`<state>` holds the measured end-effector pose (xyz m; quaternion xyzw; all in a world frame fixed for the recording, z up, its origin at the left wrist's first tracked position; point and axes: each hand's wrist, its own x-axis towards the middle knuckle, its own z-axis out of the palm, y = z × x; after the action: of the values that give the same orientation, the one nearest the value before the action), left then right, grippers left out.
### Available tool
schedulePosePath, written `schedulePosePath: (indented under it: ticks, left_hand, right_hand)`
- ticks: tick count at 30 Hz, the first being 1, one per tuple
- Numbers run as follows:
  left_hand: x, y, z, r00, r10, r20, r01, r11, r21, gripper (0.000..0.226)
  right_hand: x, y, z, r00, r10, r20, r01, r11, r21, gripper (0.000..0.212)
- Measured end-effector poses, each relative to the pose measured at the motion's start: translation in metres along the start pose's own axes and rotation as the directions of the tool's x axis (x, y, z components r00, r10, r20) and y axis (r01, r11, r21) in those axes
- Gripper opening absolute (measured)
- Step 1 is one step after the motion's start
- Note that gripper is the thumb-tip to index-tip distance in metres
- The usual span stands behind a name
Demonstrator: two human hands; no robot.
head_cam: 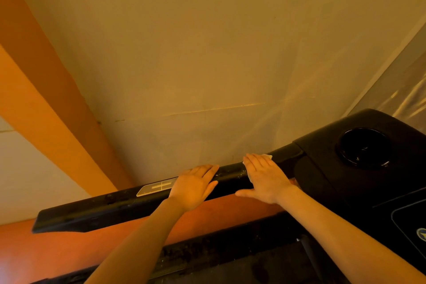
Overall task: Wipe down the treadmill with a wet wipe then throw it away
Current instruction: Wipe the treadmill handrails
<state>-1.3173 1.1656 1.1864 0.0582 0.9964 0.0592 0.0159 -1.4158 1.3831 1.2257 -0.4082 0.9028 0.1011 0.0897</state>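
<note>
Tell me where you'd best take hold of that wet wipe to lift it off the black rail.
Probably at the white corner of the wet wipe that peeks out beyond the fingertips of the right hand, coming from the far side of the handrail. The rest lies flat under that open palm, so only the edges offer a grip. The left hand rests on the rail.

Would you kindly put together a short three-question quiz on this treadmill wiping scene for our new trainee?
1. True or false: both hands lie on the black handrail.
2. Which hand covers the wet wipe? A) left hand B) right hand
3. Fill in: the round recess in the console is a ____.

Key
1. True
2. B; white edges of the wipe peek out around the flat fingers.
3. Cup holder
</note>
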Motion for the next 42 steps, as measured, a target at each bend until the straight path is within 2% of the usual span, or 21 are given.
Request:
schedulePosePath:
  ticks: [4,7,13,15,17,19,23,28,33,38,42]
  left_hand:
    - [-0.015,-0.021,0.001,0.998,0.03,0.047,-0.031,0.999,0.027,0.059]
    - [-0.025,-0.033,0.008,1.0,0.006,0.003,-0.006,1.0,0.017,0.084]
    - [-0.024,-0.033,0.014,0.999,-0.034,-0.038,0.033,0.999,-0.023,0.097]
    - [-0.024,-0.032,0.012,0.999,-0.047,-0.014,0.047,0.999,-0.017,0.087]
    - [-0.024,-0.031,0.011,0.998,-0.059,0.014,0.059,0.998,-0.012,0.067]
    - [-0.023,-0.03,0.011,0.998,-0.064,0.017,0.064,0.998,-0.014,0.056]
    - [-0.023,-0.03,0.011,0.997,-0.068,0.025,0.069,0.997,-0.016,0.055]
    - [-0.023,-0.029,0.012,0.997,-0.072,0.014,0.072,0.997,0.003,0.054]
    - [-0.037,-0.03,0.012,0.988,-0.154,-0.031,0.153,0.988,-0.018,0.053]
    - [-0.044,-0.031,0.017,0.984,-0.166,-0.067,0.165,0.986,-0.019,0.052]
    - [-0.043,-0.029,0.019,0.978,-0.191,-0.081,0.191,0.982,-0.003,0.052]
  right_hand:
    - [0.016,0.002,-0.005,1.0,-0.017,-0.007,0.017,1.0,-0.014,0.118]
    - [0.013,-0.002,-0.001,0.999,-0.003,-0.04,0.003,1.0,-0.014,0.119]
    - [-0.003,-0.034,0.03,0.978,0.143,-0.152,-0.134,0.989,0.066,0.112]
    - [0.001,-0.038,0.034,0.968,0.183,-0.172,-0.169,0.981,0.089,0.108]
    - [0.007,-0.037,0.027,0.967,0.181,-0.177,-0.166,0.981,0.096,0.109]
    - [0.015,-0.035,0.017,0.969,0.169,-0.181,-0.152,0.983,0.104,0.112]
    - [0.027,-0.035,0.013,0.963,0.168,-0.212,-0.148,0.983,0.106,0.11]
    - [0.018,-0.047,0.03,0.947,0.173,-0.272,-0.14,0.981,0.137,0.095]
    - [0.019,-0.064,0.043,0.926,0.188,-0.329,-0.139,0.976,0.165,0.085]
    - [0.037,-0.066,0.029,0.947,0.121,-0.297,-0.073,0.983,0.169,0.086]
    - [0.037,-0.069,0.034,0.929,0.112,-0.353,-0.051,0.983,0.178,0.084]
